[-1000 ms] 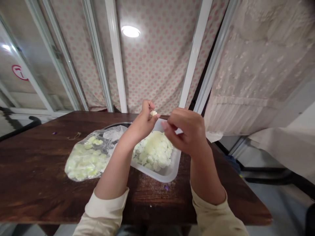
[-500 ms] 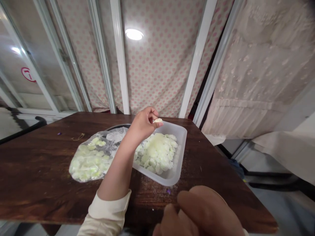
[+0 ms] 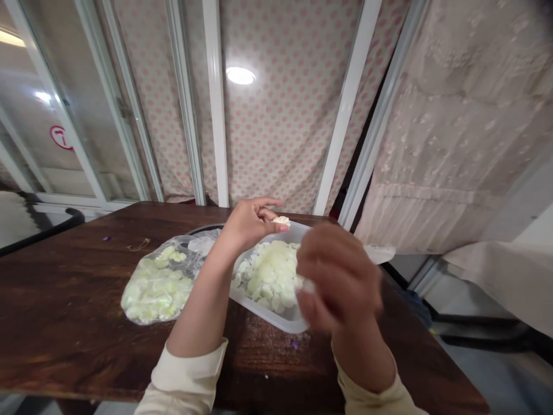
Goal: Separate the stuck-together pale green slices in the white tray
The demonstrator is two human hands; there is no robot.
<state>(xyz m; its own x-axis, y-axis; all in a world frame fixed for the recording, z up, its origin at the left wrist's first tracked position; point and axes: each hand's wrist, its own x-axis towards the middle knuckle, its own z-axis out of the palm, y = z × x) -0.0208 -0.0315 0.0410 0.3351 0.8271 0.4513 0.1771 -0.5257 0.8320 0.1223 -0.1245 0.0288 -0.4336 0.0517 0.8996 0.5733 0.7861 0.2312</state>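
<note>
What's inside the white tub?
The tub holds heaped pale pieces. Its floor beneath them is covered; the right hand hides much of the right side, the left hand part of the far side.

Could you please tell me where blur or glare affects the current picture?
In the head view, the right hand is badly blurred, the left hand fairly crisp; also in the head view, a round light glares white against the dotted curtain.

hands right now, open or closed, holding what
Left hand: closed, pinching a small pale piece by thumb and fingers.
Right hand: blurred, cannot tell whether it holds anything.
</note>
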